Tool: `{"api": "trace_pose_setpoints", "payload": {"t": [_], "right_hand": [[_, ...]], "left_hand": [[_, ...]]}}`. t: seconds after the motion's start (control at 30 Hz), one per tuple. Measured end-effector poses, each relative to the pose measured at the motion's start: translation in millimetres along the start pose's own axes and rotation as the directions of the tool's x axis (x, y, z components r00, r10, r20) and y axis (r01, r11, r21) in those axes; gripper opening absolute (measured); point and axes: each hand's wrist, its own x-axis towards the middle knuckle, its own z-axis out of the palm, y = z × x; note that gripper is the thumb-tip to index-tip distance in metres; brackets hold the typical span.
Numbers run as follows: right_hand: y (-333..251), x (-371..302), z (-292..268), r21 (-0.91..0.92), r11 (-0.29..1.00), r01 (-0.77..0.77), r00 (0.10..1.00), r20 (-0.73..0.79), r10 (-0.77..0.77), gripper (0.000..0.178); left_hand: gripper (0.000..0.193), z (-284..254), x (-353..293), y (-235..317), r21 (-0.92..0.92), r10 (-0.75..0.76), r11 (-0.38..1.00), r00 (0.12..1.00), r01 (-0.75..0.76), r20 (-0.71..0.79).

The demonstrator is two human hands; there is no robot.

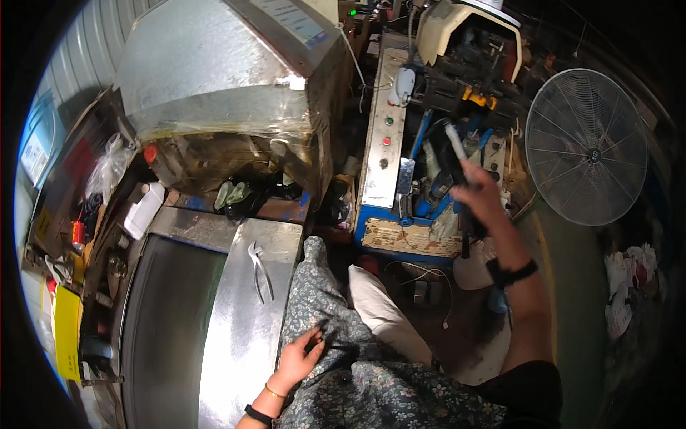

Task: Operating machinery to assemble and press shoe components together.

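My right hand reaches out over the blue-framed machine, its fingers closed at the lower end of a long dark object with a white edge. Blur and shadow hide what kind of object it is. Low in front of my body, my left hand rests by the dark floral apron, fingers loosely bent and apart, with nothing plainly in them. Beside it, on the shiny metal plate, lie metal pliers with their handles toward me.
A conveyor belt runs at the left, below a metal hood. Dark shoes sit at its opening. A white jug stands on the left ledge. The button panel adjoins the machine, and a large fan is at the right.
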Motion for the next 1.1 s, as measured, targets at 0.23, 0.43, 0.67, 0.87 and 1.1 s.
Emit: {"api": "trace_pose_setpoints", "payload": {"t": [0.23,0.43,0.67,0.87,1.1], "right_hand": [[76,120,-96,-0.289,0.937,-0.194,0.959,-0.256,0.12,0.068],[108,164,-125,-0.247,0.949,-0.198,0.978,-0.12,0.173,0.072],[92,143,-119,-0.266,0.955,-0.131,0.99,-0.084,0.113,0.07],[43,115,-106,-0.301,0.922,-0.245,0.963,-0.185,0.196,0.067],[39,135,-111,-0.553,0.824,-0.123,0.991,-0.107,0.077,0.072]], "left_hand": [[0.031,16,-14,3,0.301,0.168,0.938,0.985,-0.172,0.037],[0.026,22,-2,11,0.287,0.112,0.952,0.994,-0.106,-0.006],[0.021,29,1,15,0.425,0.121,0.899,0.993,-0.106,-0.009],[0.022,35,1,12,0.472,0.18,0.866,0.984,-0.164,0.012],[0.024,39,4,18,0.516,0.161,0.846,0.987,-0.139,0.002]]}}
